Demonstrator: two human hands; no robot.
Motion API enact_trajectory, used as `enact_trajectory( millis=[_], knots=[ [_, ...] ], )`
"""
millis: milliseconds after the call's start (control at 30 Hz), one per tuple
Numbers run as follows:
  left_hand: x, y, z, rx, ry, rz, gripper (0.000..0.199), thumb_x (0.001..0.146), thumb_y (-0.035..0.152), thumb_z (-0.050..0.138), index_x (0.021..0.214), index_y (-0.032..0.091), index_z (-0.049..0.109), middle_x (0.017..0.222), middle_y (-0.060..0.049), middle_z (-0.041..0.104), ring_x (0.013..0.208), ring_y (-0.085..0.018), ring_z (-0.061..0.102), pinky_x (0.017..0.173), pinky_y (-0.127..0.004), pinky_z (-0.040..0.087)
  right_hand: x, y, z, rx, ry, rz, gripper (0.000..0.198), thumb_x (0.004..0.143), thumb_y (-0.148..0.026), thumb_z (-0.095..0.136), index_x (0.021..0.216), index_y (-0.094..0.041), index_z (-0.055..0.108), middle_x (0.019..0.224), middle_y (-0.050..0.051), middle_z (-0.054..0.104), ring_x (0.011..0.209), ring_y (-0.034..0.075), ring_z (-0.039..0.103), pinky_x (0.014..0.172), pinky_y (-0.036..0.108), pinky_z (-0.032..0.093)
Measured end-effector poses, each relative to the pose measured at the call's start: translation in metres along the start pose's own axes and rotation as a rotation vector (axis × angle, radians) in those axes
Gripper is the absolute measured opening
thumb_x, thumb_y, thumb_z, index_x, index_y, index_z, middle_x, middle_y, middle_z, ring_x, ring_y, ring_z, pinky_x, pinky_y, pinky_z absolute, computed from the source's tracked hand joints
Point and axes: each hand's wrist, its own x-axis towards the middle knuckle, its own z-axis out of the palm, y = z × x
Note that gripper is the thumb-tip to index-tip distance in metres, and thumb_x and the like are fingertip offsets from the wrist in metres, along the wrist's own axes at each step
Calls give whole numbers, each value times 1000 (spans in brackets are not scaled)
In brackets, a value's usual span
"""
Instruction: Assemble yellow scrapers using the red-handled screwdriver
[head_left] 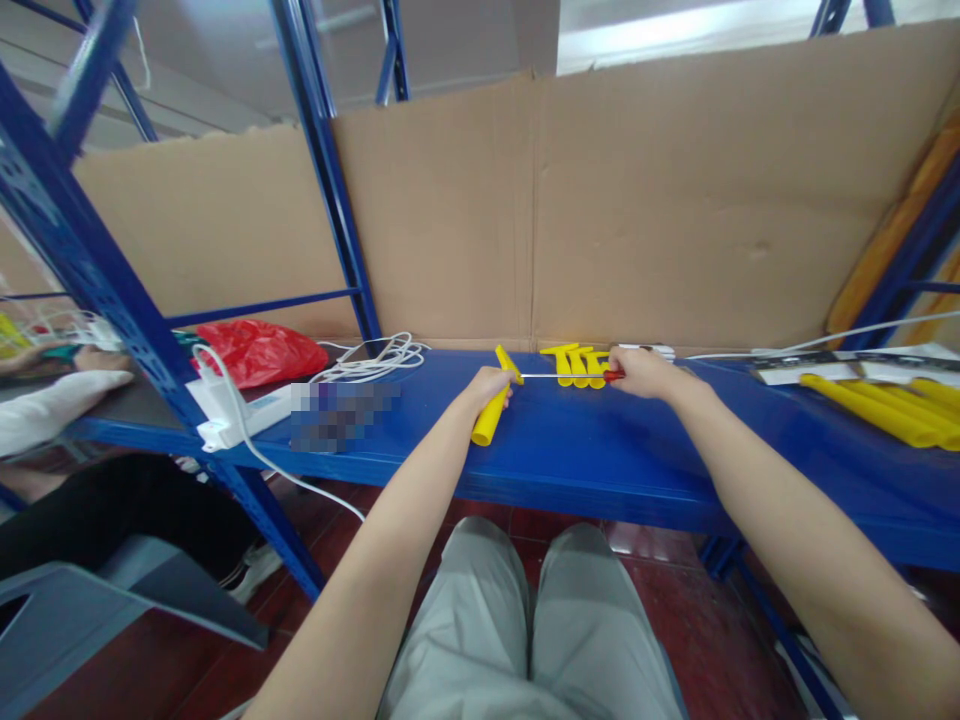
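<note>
My left hand is wrapped round a yellow T-shaped piece, a thick tube with a flat crosspiece at its far end. A screwdriver with a red handle and a long thin shaft is gripped in my right hand. Its shaft points left, and the tip meets the yellow piece near the crosspiece; the exact contact is too small to make out. Between my hands, towards the back, several similar yellow T-shaped pieces lie side by side on the blue shelf.
On the right lie several yellow tubes by a white-edged strip. To the left are a white power strip, coiled white cable and a red plastic bag. Cardboard backs the shelf. Another person's sleeve shows far left.
</note>
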Motion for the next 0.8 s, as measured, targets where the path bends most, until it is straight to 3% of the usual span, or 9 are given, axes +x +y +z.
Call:
enact_trajectory(
  millis=[333,500,633,800],
  knots=[
    [-1,1,1,0,3,11,16,85,11,49,92,7,63,47,4,48,38,-9,44,44,-21,38,0,-2,-4,-35,5,-9,15,81,-19,51,89,-17,64,106,14,69,97,28,63,77,34,40],
    [1,0,2,1,10,8,14,83,10,50,89,8,64,47,4,48,37,-9,44,45,-22,38,-4,-8,-6,-49,35,-11,20,80,-17,53,97,-16,63,103,16,69,94,28,65,75,34,42],
    [2,1,3,-2,12,1,11,82,10,52,85,9,63,46,5,48,37,-9,44,45,-22,38,-6,-13,-6,-68,38,66,26,83,-20,51,106,-15,62,100,19,70,92,29,67,72,33,44],
    [-1,2,2,9,17,12,11,83,10,51,83,9,62,46,5,47,36,-9,43,44,-21,37,-5,-14,-6,-94,-9,75,27,83,-22,52,104,-13,65,99,20,71,92,30,67,72,33,46]
  ],
)
